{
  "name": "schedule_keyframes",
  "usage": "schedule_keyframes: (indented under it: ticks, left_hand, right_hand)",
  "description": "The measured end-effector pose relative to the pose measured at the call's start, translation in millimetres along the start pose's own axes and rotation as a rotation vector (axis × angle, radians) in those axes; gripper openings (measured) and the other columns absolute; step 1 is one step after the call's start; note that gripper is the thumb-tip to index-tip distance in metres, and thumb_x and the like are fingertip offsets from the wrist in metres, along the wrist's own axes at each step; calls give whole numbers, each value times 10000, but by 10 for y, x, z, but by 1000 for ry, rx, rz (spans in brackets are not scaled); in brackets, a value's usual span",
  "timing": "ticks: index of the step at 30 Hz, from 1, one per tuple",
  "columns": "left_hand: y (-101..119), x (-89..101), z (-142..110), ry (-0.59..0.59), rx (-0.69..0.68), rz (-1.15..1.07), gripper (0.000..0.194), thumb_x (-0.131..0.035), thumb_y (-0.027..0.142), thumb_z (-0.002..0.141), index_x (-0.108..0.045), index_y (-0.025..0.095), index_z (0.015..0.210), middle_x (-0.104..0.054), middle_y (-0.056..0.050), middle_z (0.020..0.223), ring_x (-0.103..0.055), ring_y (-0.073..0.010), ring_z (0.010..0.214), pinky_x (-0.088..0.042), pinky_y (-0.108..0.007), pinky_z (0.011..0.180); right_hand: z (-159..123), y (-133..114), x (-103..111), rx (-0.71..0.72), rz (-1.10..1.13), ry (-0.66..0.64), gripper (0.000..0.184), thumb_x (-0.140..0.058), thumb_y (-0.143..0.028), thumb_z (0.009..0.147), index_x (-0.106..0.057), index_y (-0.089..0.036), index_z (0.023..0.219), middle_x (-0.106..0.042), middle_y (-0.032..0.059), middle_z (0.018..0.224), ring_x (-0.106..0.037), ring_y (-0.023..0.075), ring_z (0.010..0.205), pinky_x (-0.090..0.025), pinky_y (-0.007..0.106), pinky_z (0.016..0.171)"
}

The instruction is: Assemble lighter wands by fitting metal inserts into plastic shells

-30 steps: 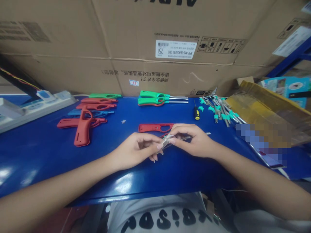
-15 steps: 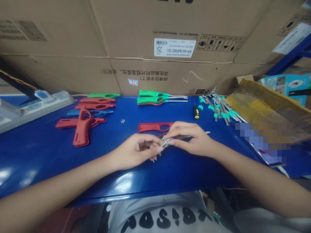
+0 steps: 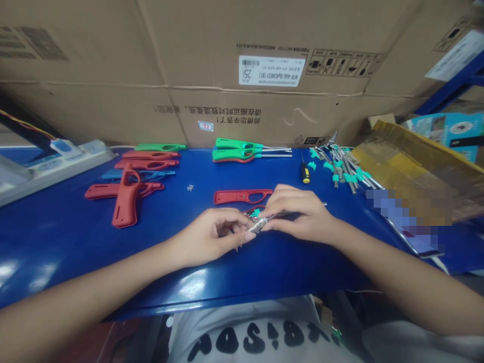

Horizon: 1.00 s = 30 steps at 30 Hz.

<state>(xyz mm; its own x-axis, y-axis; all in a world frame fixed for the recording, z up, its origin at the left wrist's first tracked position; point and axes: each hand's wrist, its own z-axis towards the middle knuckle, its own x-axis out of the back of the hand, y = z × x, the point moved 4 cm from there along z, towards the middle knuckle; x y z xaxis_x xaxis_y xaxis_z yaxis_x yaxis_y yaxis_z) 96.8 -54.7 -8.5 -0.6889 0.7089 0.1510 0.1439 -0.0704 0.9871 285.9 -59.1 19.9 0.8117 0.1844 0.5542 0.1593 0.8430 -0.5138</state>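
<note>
My left hand (image 3: 214, 234) is closed, pinching one end of a small silvery, partly clear lighter part (image 3: 257, 226) between thumb and fingers. From the other side my right hand (image 3: 298, 214) grips the same part, thumb below and fingertips above. A thin metal rod tip (image 3: 325, 204) shows beyond the right hand; whether it belongs to the held part is hidden. Just behind the hands lies a red lighter half-shell (image 3: 242, 195), its inner face up. A teal clip (image 3: 256, 213) sits on a second red piece, mostly covered by my fingers.
Red, blue and green lighter shells (image 3: 126, 196) lie at the left, near a white power strip (image 3: 86, 156). Green lighters (image 3: 238, 151) rest at the back. A yellow-black screwdriver (image 3: 305, 172), metal tubes with teal clips (image 3: 340, 169) and small screws (image 3: 189, 188) lie around. Cardboard (image 3: 124, 111) stands behind.
Both hands stay nearly in place, with the held part turned slightly. The teal clip behind the fingers shows more now. The view has shifted a little.
</note>
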Motion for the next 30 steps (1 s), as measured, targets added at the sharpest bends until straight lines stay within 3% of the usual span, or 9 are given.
schedule_keyframes:
  ticks: [7, 15, 21, 30]
  left_hand:
    - [-17, 9, 1, -3, -3, -65, 168, -731, 245, 868, -723, 132, 991, -636, 3, 770, -596, -97, 666, -523, -218, 641]
    - [10, 51, -33, 145, -99, 44, 183, -766, 284, 848, -690, 148, 945, -659, -12, 822, -614, -109, 707, -521, -232, 665]
    - [40, 89, -78, 300, -175, 222, 199, -760, 324, 859, -667, 157, 916, -652, -6, 770, -591, -114, 667, -499, -235, 626]
    - [36, 79, -80, 292, -223, 300, 180, -743, 322, 884, -660, 169, 927, -644, -3, 787, -596, -119, 687, -505, -243, 642]
  right_hand:
    - [17, -61, 14, -15, -13, 21, 197, -817, -188, 818, -728, -147, 988, -747, 67, 860, -671, 150, 806, -534, 313, 771]
    - [3, -51, 57, -110, -9, 50, 210, -804, -187, 824, -717, -143, 1011, -721, 69, 878, -642, 135, 783, -535, 269, 711]
    - [-5, -24, 4, -196, 10, 54, 78, -747, -228, 879, -710, -161, 891, -723, 46, 803, -635, 117, 677, -513, 237, 611]
    - [-16, -1, -20, -248, 47, 62, 83, -744, -218, 883, -729, -144, 918, -717, 46, 810, -610, 101, 644, -502, 230, 596]
